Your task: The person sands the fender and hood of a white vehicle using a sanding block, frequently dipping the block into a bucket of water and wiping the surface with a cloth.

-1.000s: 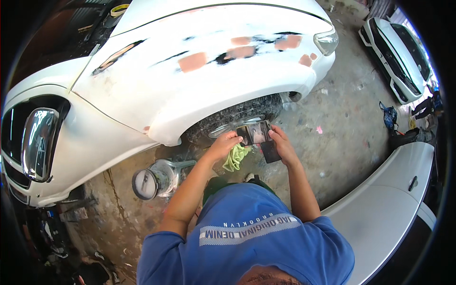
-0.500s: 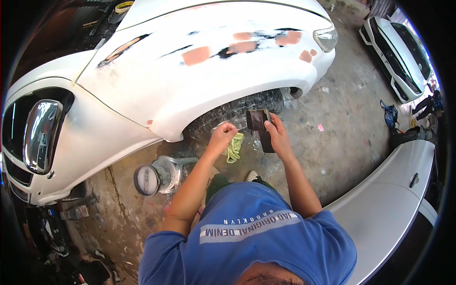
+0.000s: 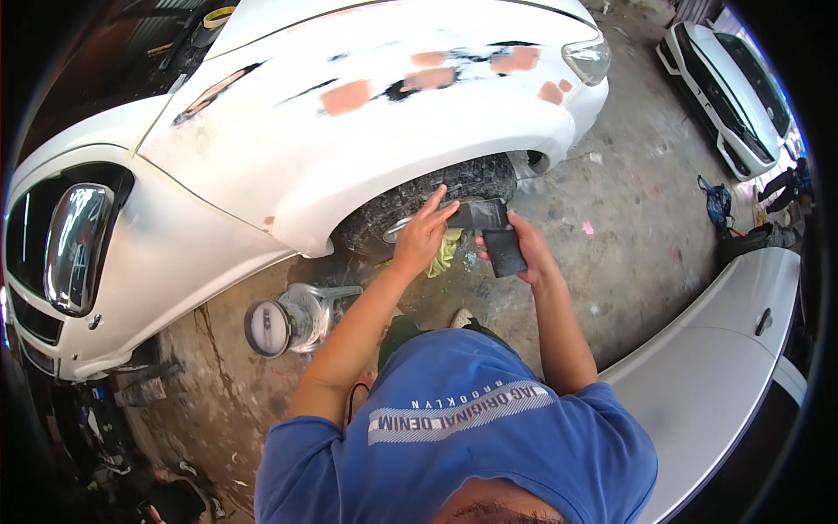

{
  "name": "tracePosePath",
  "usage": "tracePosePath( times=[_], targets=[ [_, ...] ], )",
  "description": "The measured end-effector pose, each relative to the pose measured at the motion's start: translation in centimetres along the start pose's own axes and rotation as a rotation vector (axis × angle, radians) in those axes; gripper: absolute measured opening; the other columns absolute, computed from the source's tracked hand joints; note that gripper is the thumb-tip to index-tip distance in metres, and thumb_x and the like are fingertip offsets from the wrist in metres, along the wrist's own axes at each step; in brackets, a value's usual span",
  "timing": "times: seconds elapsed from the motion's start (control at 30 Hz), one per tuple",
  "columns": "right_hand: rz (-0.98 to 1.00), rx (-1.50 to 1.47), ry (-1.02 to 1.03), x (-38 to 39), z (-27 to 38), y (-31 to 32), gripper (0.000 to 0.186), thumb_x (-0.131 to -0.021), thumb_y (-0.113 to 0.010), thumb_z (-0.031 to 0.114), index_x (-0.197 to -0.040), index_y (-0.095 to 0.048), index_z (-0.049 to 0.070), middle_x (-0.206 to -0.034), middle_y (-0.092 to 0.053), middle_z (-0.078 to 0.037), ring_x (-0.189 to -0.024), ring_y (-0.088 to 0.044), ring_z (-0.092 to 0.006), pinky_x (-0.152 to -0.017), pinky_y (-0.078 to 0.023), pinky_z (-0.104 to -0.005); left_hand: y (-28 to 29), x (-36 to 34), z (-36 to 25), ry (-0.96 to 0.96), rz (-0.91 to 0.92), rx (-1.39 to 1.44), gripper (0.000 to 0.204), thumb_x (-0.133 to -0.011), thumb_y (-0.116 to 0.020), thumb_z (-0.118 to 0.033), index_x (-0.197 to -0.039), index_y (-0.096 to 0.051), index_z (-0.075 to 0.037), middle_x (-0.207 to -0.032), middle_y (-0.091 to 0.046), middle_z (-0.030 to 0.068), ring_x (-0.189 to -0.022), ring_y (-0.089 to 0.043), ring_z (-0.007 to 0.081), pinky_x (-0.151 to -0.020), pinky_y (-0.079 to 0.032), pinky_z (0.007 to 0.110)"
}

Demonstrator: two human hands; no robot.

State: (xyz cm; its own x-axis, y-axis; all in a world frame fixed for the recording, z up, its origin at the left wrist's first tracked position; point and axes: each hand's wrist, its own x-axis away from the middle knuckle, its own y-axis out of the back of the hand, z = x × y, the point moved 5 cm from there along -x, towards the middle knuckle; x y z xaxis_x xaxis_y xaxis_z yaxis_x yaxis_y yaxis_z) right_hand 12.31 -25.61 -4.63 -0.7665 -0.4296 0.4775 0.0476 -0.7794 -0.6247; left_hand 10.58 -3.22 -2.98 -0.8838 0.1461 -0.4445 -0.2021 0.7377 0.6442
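My right hand (image 3: 534, 251) grips a dark sheet that looks like sandpaper (image 3: 482, 215), together with a flat black block-like piece (image 3: 505, 253). From the top of that piece the sheet stretches leftward. At the sheet's left end is my left hand (image 3: 422, 237), its fingers stretched out and apart; whether they touch the sheet I cannot tell. Beyond both hands stands a white car's front fender (image 3: 288, 166), with salmon-coloured filler patches (image 3: 346, 97) and black smears along its upper side. Partly behind my left hand is a yellow-green cloth or glove (image 3: 445, 255).
A metal container with a pale inside (image 3: 268, 328) sits on the stained concrete floor (image 3: 602, 262) to my left. The car's tyre (image 3: 476, 177) is just beyond my hands. At right lies a silver car panel (image 3: 698, 349); another white car (image 3: 729, 96) is farther back.
The sheet has swung from hanging down to reaching left, and the black piece now hangs below it. My left hand has opened from a pinch and moved up toward the sheet.
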Motion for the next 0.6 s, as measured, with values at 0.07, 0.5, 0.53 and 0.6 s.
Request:
tracePosePath(
  times=[0.07,0.5,0.53,0.6],
  targets=[
    [-0.043,0.062,0.089,-0.4,0.1,1.9,0.046,-0.112,-0.046,0.036,-0.139,-0.057,0.0,-0.12,-0.074,-0.02,-0.099,-0.077,-0.0318,-0.077,-0.067,-0.0454,-0.9,-0.5,0.6,0.243,-0.098,0.318,0.034,-0.103,-0.066,-0.016,-0.136,-0.072,-0.015,-0.118,-0.076,0.0073,-0.096,-0.074,0.0307,-0.083,-0.058,0.039],
    [-0.347,1.222,0.93,3.0,2.1,-3.2,0.079,-0.086,-0.082,0.024,-0.152,-0.048,-0.003,-0.145,-0.053,-0.023,-0.137,-0.049,-0.0422,-0.118,-0.039,-0.0511,-4.1,-0.3,-0.4,0.769,0.269,0.91,0.019,-0.107,-0.061,-0.018,-0.12,-0.067,-0.004,-0.105,-0.067,-0.0018,-0.096,-0.061,0.0069,-0.084,-0.05,0.027],
    [-0.345,1.263,0.94,3.0,2.2,-3.7,0.079,-0.085,-0.082,0.025,-0.151,-0.049,-0.003,-0.144,-0.053,-0.023,-0.135,-0.05,-0.0424,-0.117,-0.039,-0.0517,-4.6,0.2,0.3,0.737,0.35,0.907,0.021,-0.107,-0.061,-0.018,-0.122,-0.067,-0.004,-0.11,-0.069,-0.001,-0.099,-0.062,0.0071,-0.086,-0.051,0.027],
    [-0.365,1.274,0.942,3.0,2.3,-2.9,0.079,-0.084,-0.083,0.025,-0.15,-0.05,-0.002,-0.144,-0.053,-0.022,-0.135,-0.05,-0.042,-0.116,-0.039,-0.0518,-4.5,-0.7,-2.3,0.705,0.361,1.064,0.023,-0.108,-0.061,-0.02,-0.123,-0.067,-0.003,-0.114,-0.069,-0.0004,-0.104,-0.063,0.0074,-0.089,-0.052,0.026]
  ],
)
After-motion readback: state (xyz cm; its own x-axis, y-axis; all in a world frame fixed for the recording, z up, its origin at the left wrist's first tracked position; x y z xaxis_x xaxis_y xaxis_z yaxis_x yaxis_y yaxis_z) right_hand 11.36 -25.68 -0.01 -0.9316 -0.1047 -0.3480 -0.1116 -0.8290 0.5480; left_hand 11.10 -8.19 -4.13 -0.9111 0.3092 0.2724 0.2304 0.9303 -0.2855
